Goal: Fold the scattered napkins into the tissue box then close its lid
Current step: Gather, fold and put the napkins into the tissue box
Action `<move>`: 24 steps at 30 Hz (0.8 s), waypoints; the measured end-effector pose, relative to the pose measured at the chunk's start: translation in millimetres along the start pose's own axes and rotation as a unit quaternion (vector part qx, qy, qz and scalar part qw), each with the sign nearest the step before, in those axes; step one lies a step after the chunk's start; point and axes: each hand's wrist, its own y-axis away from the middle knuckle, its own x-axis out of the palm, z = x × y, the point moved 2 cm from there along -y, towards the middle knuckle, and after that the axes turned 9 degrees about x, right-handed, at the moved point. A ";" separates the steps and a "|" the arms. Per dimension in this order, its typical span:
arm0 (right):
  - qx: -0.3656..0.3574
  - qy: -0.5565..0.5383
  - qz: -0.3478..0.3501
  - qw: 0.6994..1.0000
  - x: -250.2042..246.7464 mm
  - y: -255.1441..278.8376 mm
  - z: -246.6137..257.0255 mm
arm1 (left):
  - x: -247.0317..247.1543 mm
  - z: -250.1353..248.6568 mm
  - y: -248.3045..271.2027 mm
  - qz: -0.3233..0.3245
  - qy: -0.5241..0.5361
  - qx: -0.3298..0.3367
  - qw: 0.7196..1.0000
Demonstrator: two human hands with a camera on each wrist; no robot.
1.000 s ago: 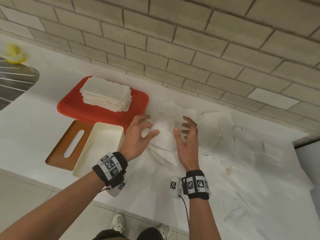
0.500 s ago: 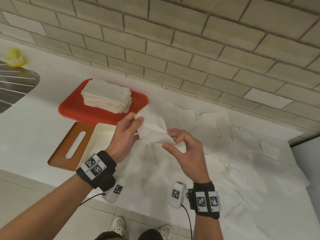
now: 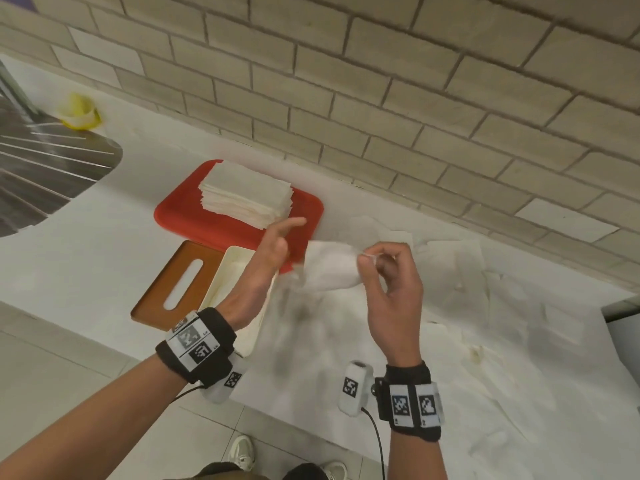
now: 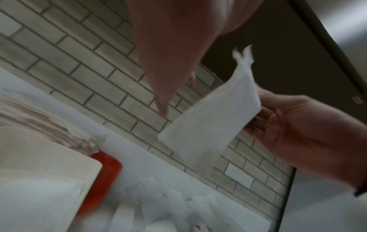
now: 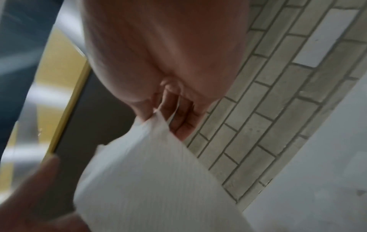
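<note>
My right hand (image 3: 372, 259) pinches one end of a white napkin (image 3: 329, 268) between thumb and fingertips, above the counter. The napkin (image 4: 210, 119) hangs out flat and doubled from that hand (image 4: 298, 133). Just left of it, my left hand (image 3: 287, 233) is raised with straight fingers (image 4: 168, 62) and holds nothing; it is blurred. The pinch (image 5: 158, 113) on the napkin (image 5: 149, 180) shows in the right wrist view. The cream tissue box (image 3: 235, 261) stands open under my left wrist. Its brown slotted lid (image 3: 180, 282) lies beside it on the left.
A red tray (image 3: 187, 220) behind the box carries a stack of folded napkins (image 3: 246, 195). Loose napkins (image 3: 450, 271) cover the counter to the right, up to the brick wall (image 3: 381, 98). A metal sink (image 3: 41, 168) and a yellow item (image 3: 78, 110) are at far left.
Both hands lifted a napkin off the counter and held it between them. Now my left hand has let go and swung left with fingers straight; my right hand keeps the napkin.
</note>
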 end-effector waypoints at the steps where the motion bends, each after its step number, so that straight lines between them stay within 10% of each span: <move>1: -0.005 0.001 -0.022 1.000 7.6 -1.5 4.2 | -0.4 -2.2 3.1 0.036 0.022 -0.001 0.999; 7: 0.029 0.020 -0.096 0.995 58.8 -3.1 3.9 | -14.6 -6.6 7.8 -0.028 -0.043 -0.039 0.998; 14: 0.131 0.100 0.098 0.981 127.4 46.9 -52.1 | -78.6 22.9 20.3 -0.111 -0.203 -0.035 0.972; 19: 0.233 0.233 0.195 0.924 179.8 65.3 -87.8 | -117.8 61.6 25.8 -0.026 -0.429 -0.033 0.903; 24: 0.228 0.326 0.264 0.879 188.9 61.3 -84.1 | -110.4 84.2 13.6 0.206 -0.518 -0.062 0.828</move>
